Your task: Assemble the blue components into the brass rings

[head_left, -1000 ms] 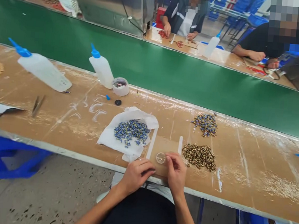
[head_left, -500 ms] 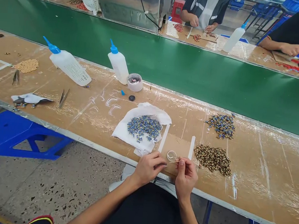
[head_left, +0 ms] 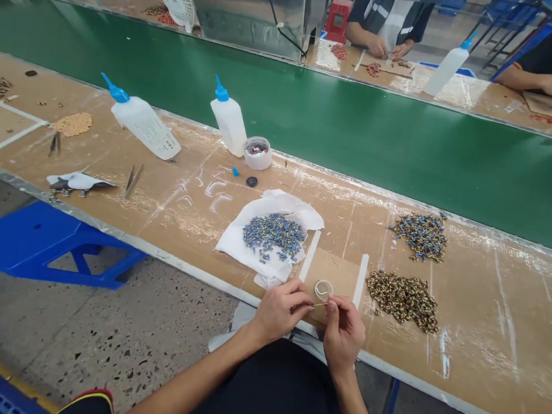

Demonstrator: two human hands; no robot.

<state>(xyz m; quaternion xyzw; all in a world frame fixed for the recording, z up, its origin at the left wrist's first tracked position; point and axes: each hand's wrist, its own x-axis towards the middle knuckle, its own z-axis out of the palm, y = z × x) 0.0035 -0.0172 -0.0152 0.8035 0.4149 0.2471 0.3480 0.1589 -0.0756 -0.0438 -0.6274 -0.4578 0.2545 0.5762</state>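
Observation:
My right hand pinches a thin yellowish stick between thumb and fingers. The stick's other end reaches the fingertips of my left hand, which are pinched together; whatever small piece they hold is too hidden to name. Just beyond the fingers sits a small round clear dish on a cardboard patch edged with white strips. To the left, a heap of small blue and yellow pieces lies on a crumpled white cloth. On the right are a pile of dark and gold pieces and a mixed blue-gold pile.
Two white bottles with blue nozzles stand or lean near the green belt, by a tape roll. Tweezers lie at left. A blue stool is below the table edge. Two people sit across the belt.
The camera view has turned slightly left, so the table things appear shifted right. My hands have come a little closer together, the stick still between them.

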